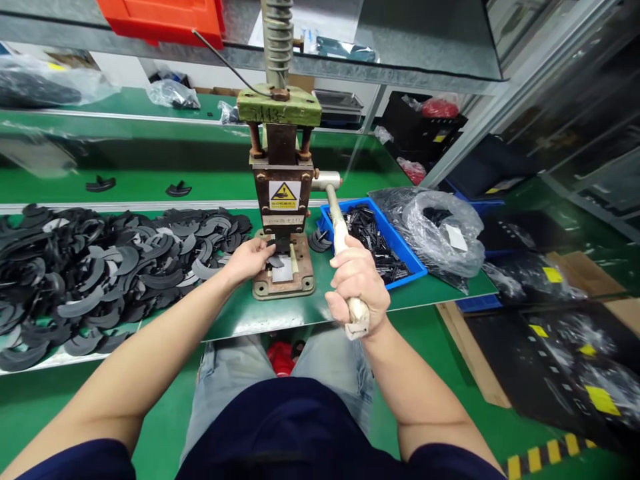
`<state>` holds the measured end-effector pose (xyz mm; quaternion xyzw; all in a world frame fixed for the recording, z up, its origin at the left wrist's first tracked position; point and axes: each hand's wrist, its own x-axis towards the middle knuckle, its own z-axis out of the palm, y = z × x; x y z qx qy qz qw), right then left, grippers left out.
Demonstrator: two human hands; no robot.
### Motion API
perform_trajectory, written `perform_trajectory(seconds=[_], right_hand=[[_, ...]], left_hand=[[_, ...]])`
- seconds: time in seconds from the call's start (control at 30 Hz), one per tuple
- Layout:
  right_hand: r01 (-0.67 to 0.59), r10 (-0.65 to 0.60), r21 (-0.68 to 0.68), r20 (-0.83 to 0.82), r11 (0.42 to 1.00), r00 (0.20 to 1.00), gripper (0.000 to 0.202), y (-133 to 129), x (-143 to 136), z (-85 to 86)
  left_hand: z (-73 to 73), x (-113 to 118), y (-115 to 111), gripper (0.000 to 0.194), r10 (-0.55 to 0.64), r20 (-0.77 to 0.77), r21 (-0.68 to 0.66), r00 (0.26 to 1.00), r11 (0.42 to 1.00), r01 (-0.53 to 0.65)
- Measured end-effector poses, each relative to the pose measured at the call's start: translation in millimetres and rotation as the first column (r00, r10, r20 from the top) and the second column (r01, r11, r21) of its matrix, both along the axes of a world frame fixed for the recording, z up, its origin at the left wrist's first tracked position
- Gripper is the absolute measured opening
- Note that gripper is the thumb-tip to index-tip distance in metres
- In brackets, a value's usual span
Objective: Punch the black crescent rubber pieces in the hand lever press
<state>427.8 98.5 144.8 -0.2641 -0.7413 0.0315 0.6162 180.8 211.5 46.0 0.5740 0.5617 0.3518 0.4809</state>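
Note:
In front of me stands a hand-operated press (281, 163) with a green top plate and a warning label. My right hand (361, 280) is wrapped round its lever (339, 220), which slants down toward me on the press's right side. At the press base (305, 273), my left hand (251, 258) pinches a dark curved plastic piece (275, 261) under the ram. Part of that piece is hidden by the fingers and the ram. A big heap of similar black curved pieces (115, 267) covers the table to the left.
A blue tray (421, 272) of small black parts sits right of the press, with a few curved pieces (319, 240) beside it. Further right lies a plastic-wrapped bundle (445, 223). Above hangs a metal shelf (425, 70) with an orange bin (165, 19).

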Motion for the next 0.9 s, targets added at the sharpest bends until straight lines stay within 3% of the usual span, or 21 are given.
perform_trajectory(seconds=[0.13,0.3,0.57,0.77,0.9], right_hand=[[-0.017,0.017,0.002,-0.001,1.0,1.0,0.016,0.0,0.4,0.0],[-0.022,0.022,0.023,0.002,1.0,1.0,0.017,1.1,0.5,0.7],[-0.025,0.025,0.039,-0.005,0.999,1.0,0.017,2.4,0.0,2.4],[-0.02,0.02,0.029,0.001,0.999,1.0,0.018,0.7,-0.1,4.0],[-0.012,0.012,0.02,0.01,1.0,1.0,0.017,-0.7,0.0,5.5]], left_hand=[[0.5,6.7,-10.7,0.042,0.1,-0.038,-0.045,0.994,0.994,-0.102],[5.5,7.8,-17.5,0.034,0.084,-0.048,-0.084,0.995,0.993,-0.088],[28.1,4.8,24.4,0.034,-0.003,0.054,-0.334,0.999,0.943,0.021],[7.7,0.7,-5.5,0.042,0.023,0.141,-0.088,0.99,0.996,-0.011],[2.3,-0.6,-17.3,0.04,-0.008,0.049,-0.01,0.999,1.0,0.009]])
